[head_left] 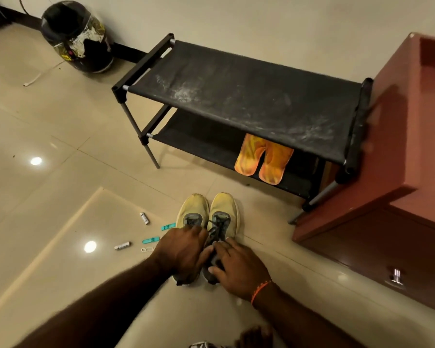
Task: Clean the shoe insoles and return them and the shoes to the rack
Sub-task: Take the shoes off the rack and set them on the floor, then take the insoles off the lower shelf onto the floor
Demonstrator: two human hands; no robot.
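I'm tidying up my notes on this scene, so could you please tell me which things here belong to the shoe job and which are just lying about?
Belongs to the job:
yellow shoes
orange insoles
shoe rack

Just lying about:
helmet
batteries
teal clips
wooden cabinet

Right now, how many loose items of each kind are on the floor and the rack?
Yellow mesh running shoes on the floor: 2
Orange foam insoles on the rack's lower shelf: 2
White cylindrical batteries: 2
Teal plastic clips: 2
Black helmet: 1
Total: 9
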